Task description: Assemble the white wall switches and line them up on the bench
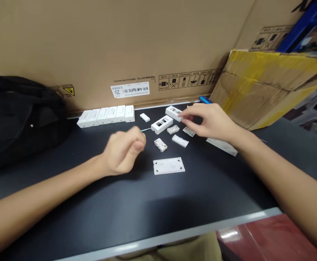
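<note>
My left hand (124, 151) is curled into a fist above the table, and what it may hold is hidden. A thin shaft with a teal part (146, 129) shows just behind its knuckles; whether the fist holds it, I cannot tell. My right hand (209, 121) has thumb and fingertips at the right end of a white plastic housing (172, 111), pinching it. A second white housing with slots (161, 124) lies in front of that one. Small white plastic parts (160, 145), (180, 141), (173, 129) are spread nearby. Closer to me lies a flat white cover plate (169, 166) with corner holes.
Several white boxes (106, 115) form a row at the back left, and a small white piece (144, 117) lies beside them. A white strip (222, 146) lies under my right forearm. Cardboard boxes (106, 43) wall the back; a black bag (22, 116) stands left.
</note>
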A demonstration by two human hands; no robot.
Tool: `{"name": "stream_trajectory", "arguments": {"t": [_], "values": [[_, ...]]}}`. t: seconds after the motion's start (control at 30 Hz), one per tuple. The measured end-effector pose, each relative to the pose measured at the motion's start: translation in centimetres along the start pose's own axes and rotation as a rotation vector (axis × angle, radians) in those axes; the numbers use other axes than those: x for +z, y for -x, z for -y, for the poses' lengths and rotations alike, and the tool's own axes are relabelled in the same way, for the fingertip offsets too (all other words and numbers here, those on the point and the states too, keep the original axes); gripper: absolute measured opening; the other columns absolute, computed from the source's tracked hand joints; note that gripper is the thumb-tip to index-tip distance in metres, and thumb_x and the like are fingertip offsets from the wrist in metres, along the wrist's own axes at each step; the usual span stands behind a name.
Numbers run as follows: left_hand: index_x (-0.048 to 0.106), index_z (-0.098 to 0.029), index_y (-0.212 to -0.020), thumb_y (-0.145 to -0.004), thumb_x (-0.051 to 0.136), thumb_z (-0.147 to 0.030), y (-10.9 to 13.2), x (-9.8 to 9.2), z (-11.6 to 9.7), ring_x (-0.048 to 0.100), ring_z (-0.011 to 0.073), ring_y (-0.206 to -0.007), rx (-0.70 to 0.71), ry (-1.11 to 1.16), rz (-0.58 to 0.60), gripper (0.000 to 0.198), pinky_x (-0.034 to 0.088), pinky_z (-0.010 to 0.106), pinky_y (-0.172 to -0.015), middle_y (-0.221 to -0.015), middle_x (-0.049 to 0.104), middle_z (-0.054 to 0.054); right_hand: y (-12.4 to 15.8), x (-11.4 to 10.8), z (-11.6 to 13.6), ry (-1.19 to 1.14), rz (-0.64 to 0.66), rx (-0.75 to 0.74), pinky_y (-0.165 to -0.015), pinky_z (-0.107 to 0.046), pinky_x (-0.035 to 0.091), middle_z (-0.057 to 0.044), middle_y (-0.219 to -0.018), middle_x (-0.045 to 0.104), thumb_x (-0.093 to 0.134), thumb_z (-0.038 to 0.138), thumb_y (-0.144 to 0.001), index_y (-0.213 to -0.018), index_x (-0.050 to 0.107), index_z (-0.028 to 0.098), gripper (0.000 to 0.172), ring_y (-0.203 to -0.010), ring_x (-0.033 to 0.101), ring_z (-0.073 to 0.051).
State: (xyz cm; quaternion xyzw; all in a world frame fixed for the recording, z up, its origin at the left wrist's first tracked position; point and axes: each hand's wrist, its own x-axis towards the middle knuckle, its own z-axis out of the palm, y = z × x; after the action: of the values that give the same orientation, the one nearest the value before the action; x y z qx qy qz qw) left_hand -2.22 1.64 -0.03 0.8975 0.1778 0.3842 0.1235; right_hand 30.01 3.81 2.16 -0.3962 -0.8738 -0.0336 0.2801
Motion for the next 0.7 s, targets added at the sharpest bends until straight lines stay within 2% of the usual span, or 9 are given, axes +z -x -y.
{"name": "stream_trajectory", "arguments": {"t": [0.07, 0.1, 0.17, 0.23, 0.3, 0.43, 0.57, 0.7], "values": [[0.053, -0.021, -0.103, -0.112, 0.04, -0.022, 0.4, 1.3, -0.1, 0.054, 0.009, -0.058, 0.062, 0.051, 0.014, 0.016, 0.045, 0.021, -0.055, -0.074, 0.055, -0.004, 0.0, 0.1, 0.2, -0.035, 0.016, -0.033, -0.071, -0.029, 0.05, -0.004, -0.087, 0.079, 0.065, 0.019, -0.091, -0.099, 0.078, 0.019, 0.016, -0.075, 0.071, -0.018], [0.054, -0.021, -0.112, -0.109, 0.039, -0.013, 0.5, 1.8, -0.2, 0.056, 0.0091, -0.062, 0.058, 0.059, 0.045, 0.017, 0.048, 0.021, -0.058, -0.081, 0.059, -0.002, 0.0, 0.1, 0.4, -0.056, 0.022, -0.048, -0.071, -0.028, 0.05, -0.004, -0.087, 0.079, 0.065, 0.018, -0.091, -0.1, 0.079, 0.018, 0.016, -0.075, 0.071, -0.017], [0.053, -0.021, -0.128, -0.103, 0.039, -0.004, 0.4, 2.3, -0.3, 0.066, 0.0119, -0.08, -0.004, -0.007, 0.138, 0.033, 0.053, 0.023, -0.066, -0.107, 0.067, 0.005, -0.1, 0.1, 1.0, -0.115, 0.03, -0.07, -0.072, -0.026, 0.051, -0.004, -0.088, 0.08, 0.066, 0.017, -0.093, -0.101, 0.08, 0.017, 0.016, -0.075, 0.072, -0.015], [0.053, -0.022, -0.134, -0.101, 0.044, -0.007, 0.1, 2.4, -0.4, 0.07, 0.0165, -0.097, -0.087, -0.108, 0.2, 0.037, 0.056, 0.027, -0.07, -0.132, 0.062, 0.011, -0.2, 0.0, 1.6, -0.188, 0.042, -0.073, -0.073, -0.025, 0.053, -0.004, -0.091, 0.081, 0.067, 0.016, -0.094, -0.104, 0.08, 0.016, 0.016, -0.077, 0.074, -0.014], [0.055, -0.024, -0.132, -0.101, 0.051, -0.014, -0.2, 2.3, -0.5, 0.071, 0.0179, -0.096, -0.151, -0.161, 0.239, 0.034, 0.057, 0.03, -0.069, -0.14, 0.06, 0.01, -0.4, 0.0, 2.0, -0.237, 0.065, -0.065, -0.074, -0.023, 0.054, -0.004, -0.094, 0.082, 0.068, 0.015, -0.094, -0.106, 0.08, 0.016, 0.016, -0.08, 0.075, -0.014], [0.058, -0.025, -0.124, -0.1, 0.056, -0.021, -0.6, 2.3, -0.5, 0.066, 0.0137, -0.078, -0.243, -0.147, 0.316, 0.025, 0.054, 0.03, -0.065, -0.131, 0.065, 0.003, -0.4, 0.3, 2.3, -0.266, 0.13, -0.08, -0.075, -0.022, 0.055, -0.002, -0.093, 0.081, 0.069, 0.014, -0.094, -0.108, 0.079, 0.017, 0.018, -0.083, 0.075, -0.013], [0.058, -0.025, -0.118, -0.101, 0.058, -0.027, -0.7, 2.3, -0.3, 0.062, 0.0142, -0.073, -0.325, -0.134, 0.323, 0.017, 0.047, 0.029, -0.06, -0.108, 0.065, 0.001, -0.2, 0.2, 2.4, -0.29, 0.171, -0.108, -0.075, -0.022, 0.053, -0.003, -0.091, 0.08, 0.07, 0.014, -0.094, -0.109, 0.079, 0.015, 0.017, -0.081, 0.073, -0.013], [0.056, -0.024, -0.119, -0.1, 0.061, -0.03, -0.8, 2.1, -0.3, 0.059, 0.0137, -0.068, -0.379, -0.104, 0.33, 0.02, 0.045, 0.028, -0.061, -0.091, 0.06, -0.002, -0.1, -0.2, 2.8, -0.265, 0.235, -0.133, -0.072, -0.026, 0.05, -0.003, -0.087, 0.075, 0.066, 0.017, -0.098, -0.107, 0.079, 0.017, 0.016, -0.076, 0.067, -0.014]]}}
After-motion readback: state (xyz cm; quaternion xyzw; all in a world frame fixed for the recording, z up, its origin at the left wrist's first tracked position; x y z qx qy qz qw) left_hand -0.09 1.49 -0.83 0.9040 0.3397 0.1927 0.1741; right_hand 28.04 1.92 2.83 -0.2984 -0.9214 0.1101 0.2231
